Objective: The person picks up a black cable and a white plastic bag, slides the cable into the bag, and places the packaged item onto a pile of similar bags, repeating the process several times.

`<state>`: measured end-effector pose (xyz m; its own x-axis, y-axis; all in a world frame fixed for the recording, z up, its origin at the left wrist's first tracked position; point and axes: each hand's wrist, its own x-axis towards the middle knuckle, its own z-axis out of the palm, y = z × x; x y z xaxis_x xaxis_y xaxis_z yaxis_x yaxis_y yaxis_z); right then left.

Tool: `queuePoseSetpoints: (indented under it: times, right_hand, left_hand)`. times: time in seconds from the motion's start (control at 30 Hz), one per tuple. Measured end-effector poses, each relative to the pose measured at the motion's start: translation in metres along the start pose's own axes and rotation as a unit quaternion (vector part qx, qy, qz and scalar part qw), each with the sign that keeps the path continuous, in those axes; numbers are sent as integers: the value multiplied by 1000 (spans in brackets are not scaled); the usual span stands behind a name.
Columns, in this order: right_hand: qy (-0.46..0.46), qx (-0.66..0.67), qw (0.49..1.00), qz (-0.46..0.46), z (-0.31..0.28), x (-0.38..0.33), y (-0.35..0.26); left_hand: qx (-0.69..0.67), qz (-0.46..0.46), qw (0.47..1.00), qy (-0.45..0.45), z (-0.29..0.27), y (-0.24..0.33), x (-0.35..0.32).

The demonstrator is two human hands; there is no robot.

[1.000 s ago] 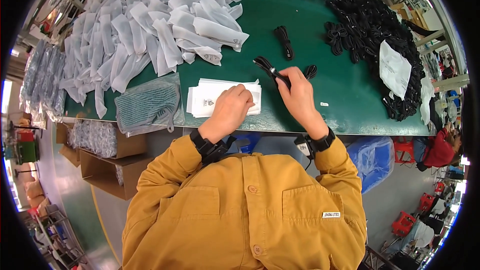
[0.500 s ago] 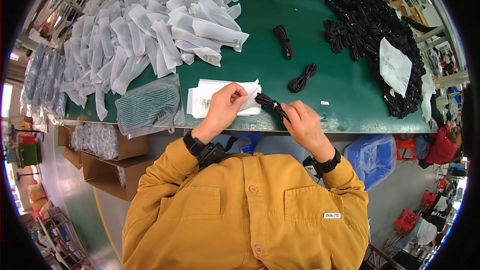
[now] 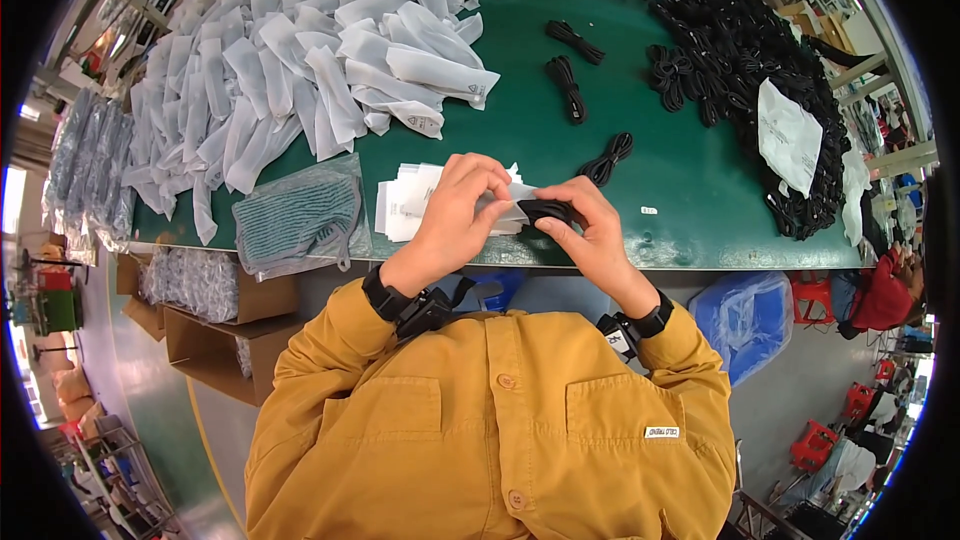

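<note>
My left hand (image 3: 462, 208) is closed with its fingertips pinching the mouth of a white translucent bag at the stack's right side. In my right hand (image 3: 598, 232), thumb and fingers grip a coiled black cable (image 3: 547, 211). The cable's left end meets the bag's opening; how far in it reaches is hidden by my fingers. Under my left hand lies the stack of flat white bags (image 3: 397, 208) near the table's front edge. Three more coiled cables lie beyond my right hand: a near one (image 3: 606, 158), a middle one (image 3: 566, 90) and a far one (image 3: 575, 42).
A large heap of filled white bags (image 3: 290, 60) covers the green table's (image 3: 510, 110) far left. Black cables (image 3: 740, 70) pile up at the right, with a loose white bag (image 3: 790, 135) on them. A bagged teal striped cloth (image 3: 298, 212) lies left of the stack. Below stands a lined blue bin (image 3: 742, 320).
My right hand has brought the cable left against the bag's mouth. Another person's hand has left the far edge, and a coiled cable now lies at the far middle of the table.
</note>
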<state>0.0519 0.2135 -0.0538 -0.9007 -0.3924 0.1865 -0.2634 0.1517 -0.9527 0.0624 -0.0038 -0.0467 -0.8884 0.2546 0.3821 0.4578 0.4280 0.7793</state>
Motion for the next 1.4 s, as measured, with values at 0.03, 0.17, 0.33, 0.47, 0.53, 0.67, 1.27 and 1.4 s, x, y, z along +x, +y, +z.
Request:
queuePoseSetpoints:
  times: [0.03, 0.17, 0.33, 0.47, 0.53, 0.67, 1.27, 1.4]
  right_hand:
    - [27, -13, 998, -52, 1, 2, -4]
    - [41, 5, 988, -147, 7, 13, -11]
    - [6, -147, 960, -239, 13, 29, -20]
    - [-50, 52, 988, -135, 20, 42, -18]
    - [26, 188, 974, -122, 16, 67, -21]
    - [151, -260, 946, -118, -36, 113, 19]
    - [41, -554, 783, -281, -32, 96, 33]
    - [41, -518, 790, -325, -36, 97, 33]
  left_hand:
    - [-60, -23, 998, 5, -1, 1, 2]
    - [-227, -88, 970, 13, -7, -4, 7]
    - [-433, -193, 880, 5, -13, -5, 16]
    - [-469, -187, 863, 20, -27, -10, 26]
    - [-450, -181, 871, 77, -48, -16, 34]
    - [-252, -130, 930, 233, -99, -25, 58]
    - [149, -16, 989, 14, 30, -37, -15]
    - [81, -77, 993, 24, 29, -35, -15]
